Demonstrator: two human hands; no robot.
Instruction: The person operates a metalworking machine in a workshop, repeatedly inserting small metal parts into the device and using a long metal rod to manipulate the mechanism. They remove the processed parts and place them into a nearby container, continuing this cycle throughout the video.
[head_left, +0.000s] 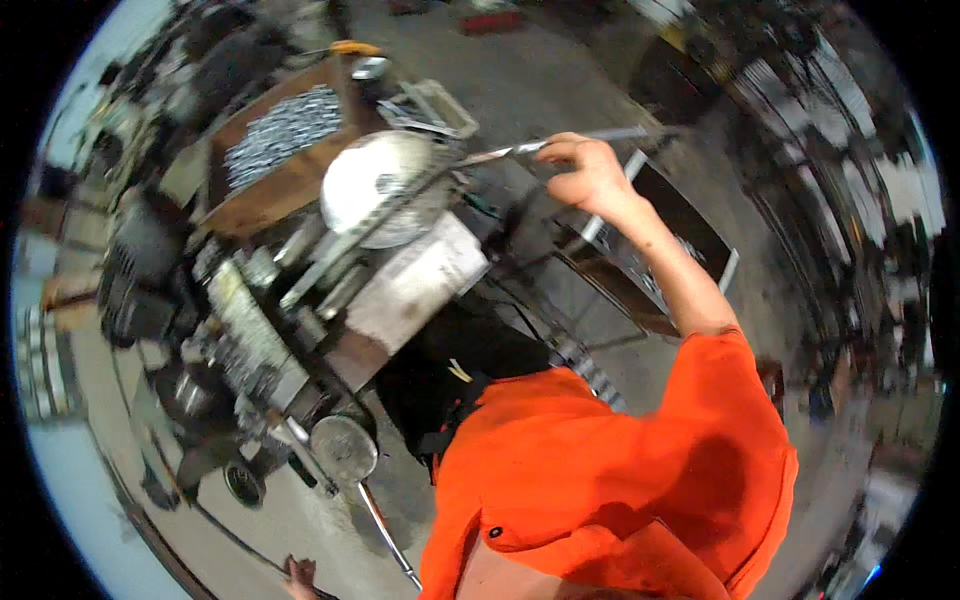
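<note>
My right hand (pixel 590 175) is stretched out ahead of my orange sleeve (pixel 620 470), shut on a long thin metal bar (pixel 500 153). The bar runs from beyond my fingers leftward into a worn machine (pixel 300 300), under its round silvery disc cover (pixel 385 185). My left hand (pixel 298 575) barely shows at the bottom edge, beside a thin dark rod; whether it grips anything is unclear. A chrome lever (pixel 385 535) slants down from a round part (pixel 343 448) of the machine, to the right of that hand.
A wooden crate (pixel 250 205) with several small shiny metal pieces stands behind the machine. A dark metal tray (pixel 690 225) on a frame lies under my right forearm. Grey concrete floor surrounds the machine; blurred racks line the right side.
</note>
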